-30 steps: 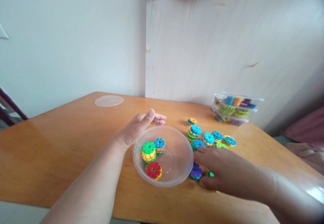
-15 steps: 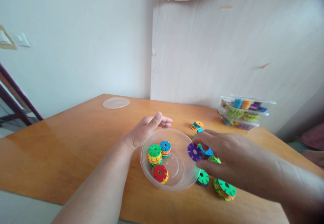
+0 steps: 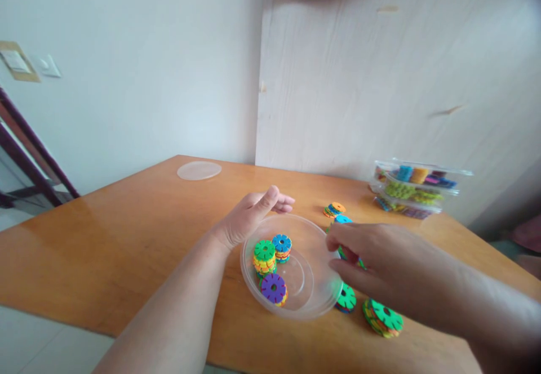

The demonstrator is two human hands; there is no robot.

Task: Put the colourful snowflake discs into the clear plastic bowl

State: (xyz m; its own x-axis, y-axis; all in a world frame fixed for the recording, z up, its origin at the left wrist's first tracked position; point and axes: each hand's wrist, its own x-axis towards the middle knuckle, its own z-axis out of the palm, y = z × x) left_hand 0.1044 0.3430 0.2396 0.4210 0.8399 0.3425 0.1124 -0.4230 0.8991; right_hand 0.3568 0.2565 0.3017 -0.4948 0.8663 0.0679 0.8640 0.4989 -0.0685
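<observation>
Clear round plastic bowl (image 3: 315, 301) on orange wooden desk (image 3: 127, 233) holding three stacks of coloured notched plastic discs (image 3: 265, 255), left hand (image 3: 249, 216) cupping its far rim, fingers together, right hand (image 3: 372, 258) over near-right rim, fingers loosely curled, empty, loose disc stacks (image 3: 382, 317) beside, clear round lid (image 3: 199, 170) far left.

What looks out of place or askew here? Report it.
Little stands out. The round lid lies far from its clear bowl, at the table's back edge. Beside the bowl, the green-topped disc stack leans unevenly. Nothing is spilled or visibly damaged.
</observation>
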